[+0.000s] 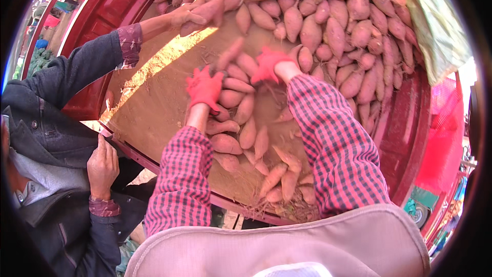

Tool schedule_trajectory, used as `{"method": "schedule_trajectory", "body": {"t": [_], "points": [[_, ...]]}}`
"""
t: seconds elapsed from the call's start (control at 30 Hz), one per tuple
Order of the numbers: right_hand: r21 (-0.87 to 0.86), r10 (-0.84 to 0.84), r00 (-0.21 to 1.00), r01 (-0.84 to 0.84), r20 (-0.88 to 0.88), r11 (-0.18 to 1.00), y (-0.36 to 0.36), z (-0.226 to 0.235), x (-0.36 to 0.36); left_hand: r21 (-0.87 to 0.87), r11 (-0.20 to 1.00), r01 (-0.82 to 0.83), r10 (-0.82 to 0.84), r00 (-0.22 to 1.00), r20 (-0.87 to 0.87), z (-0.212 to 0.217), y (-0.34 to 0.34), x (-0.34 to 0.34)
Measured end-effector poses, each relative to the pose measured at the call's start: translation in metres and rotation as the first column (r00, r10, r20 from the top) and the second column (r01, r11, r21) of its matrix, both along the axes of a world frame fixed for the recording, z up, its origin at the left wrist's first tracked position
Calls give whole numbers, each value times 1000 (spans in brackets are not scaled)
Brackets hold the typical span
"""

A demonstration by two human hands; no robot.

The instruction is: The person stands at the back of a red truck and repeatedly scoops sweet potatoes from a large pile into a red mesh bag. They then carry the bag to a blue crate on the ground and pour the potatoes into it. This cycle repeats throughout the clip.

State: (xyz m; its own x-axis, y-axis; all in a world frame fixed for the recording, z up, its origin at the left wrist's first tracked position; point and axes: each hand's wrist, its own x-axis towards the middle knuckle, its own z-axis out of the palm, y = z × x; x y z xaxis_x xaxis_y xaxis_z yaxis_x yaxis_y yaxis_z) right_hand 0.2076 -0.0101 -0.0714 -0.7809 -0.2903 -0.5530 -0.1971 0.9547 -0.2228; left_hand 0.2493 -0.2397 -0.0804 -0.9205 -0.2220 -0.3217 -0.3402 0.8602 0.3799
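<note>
Here the left hand (205,87) in a red glove lies open on sweet potatoes (241,118) on the dusty truck bed (154,97); the right hand (267,64) looks closed on one blurred potato (230,54). Loose roots near the edge could roll off if nudged.

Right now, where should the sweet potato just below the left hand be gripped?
Grip the sweet potato across its thick middle, coming from above: it lies flat on the dusty bed, ends tapered, top uncovered. The gloved left hand is nearest.
</note>
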Motion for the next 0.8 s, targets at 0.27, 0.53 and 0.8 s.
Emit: {"method": "schedule_trajectory", "body": {"t": [0.27,0.53,0.8], "points": [[301,63,997,-75,50,951,71,35,189,106,915,389,-402,899,173,22,131,138],[205,-538,824,565,-178,799,154,51,366,600,701,384,-412,906,-98,45,166,271],[-782,-944,41,573,328,-247,126,48,559,745,585,-319,618,771,-155,10,-25,361]]}}
